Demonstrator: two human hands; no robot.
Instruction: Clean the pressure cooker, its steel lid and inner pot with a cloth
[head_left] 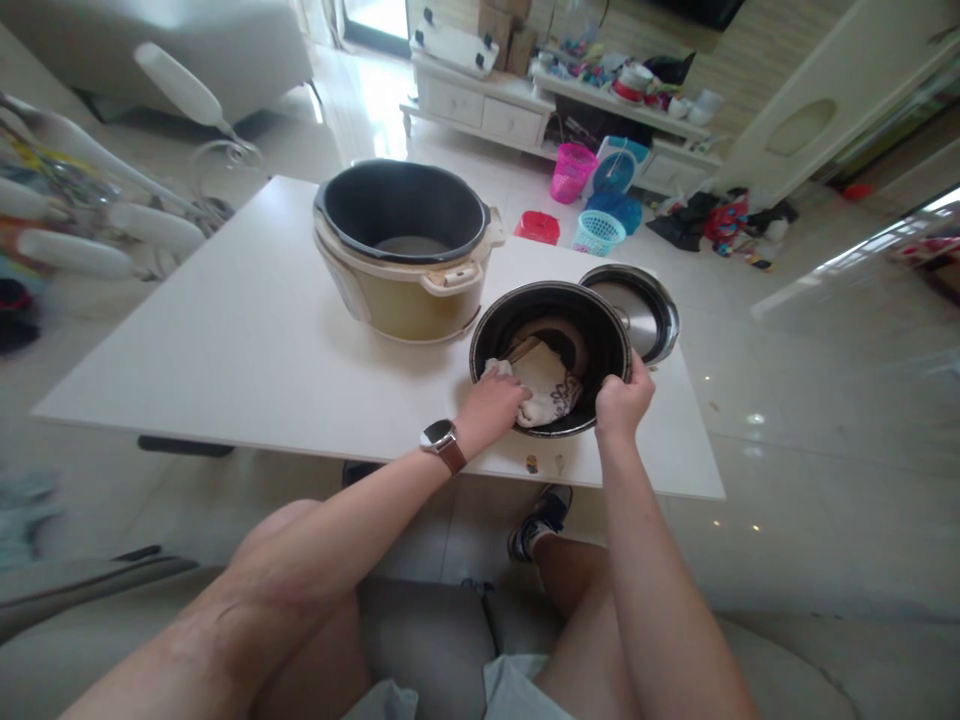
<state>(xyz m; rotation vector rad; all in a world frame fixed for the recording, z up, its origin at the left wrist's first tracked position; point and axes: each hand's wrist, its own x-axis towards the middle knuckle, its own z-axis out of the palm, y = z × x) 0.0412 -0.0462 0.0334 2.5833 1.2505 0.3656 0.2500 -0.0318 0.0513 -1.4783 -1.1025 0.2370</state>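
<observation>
A dark round inner pot (517,305) is tilted toward me at the right part of the white table. My right hand (624,398) grips its rim on the right side. At the near left rim, my left hand (495,402) is closed on a pale patterned cloth (541,375) that lies bunched inside the pot. The cooker body (409,300), cream with a dark open cavity, stands upright to the left and farther back. Behind the pot, partly covered by it, lies a round metal lid (651,325).
The white table (225,330) has two small stickers near its front edge. Beyond it, a pink basket (574,172), a light blue basket (598,232) and a red stool (537,228) stand on the floor. A white cabinet (480,110) lines the back wall. Blurred white-handled objects (161,225) are at the left.
</observation>
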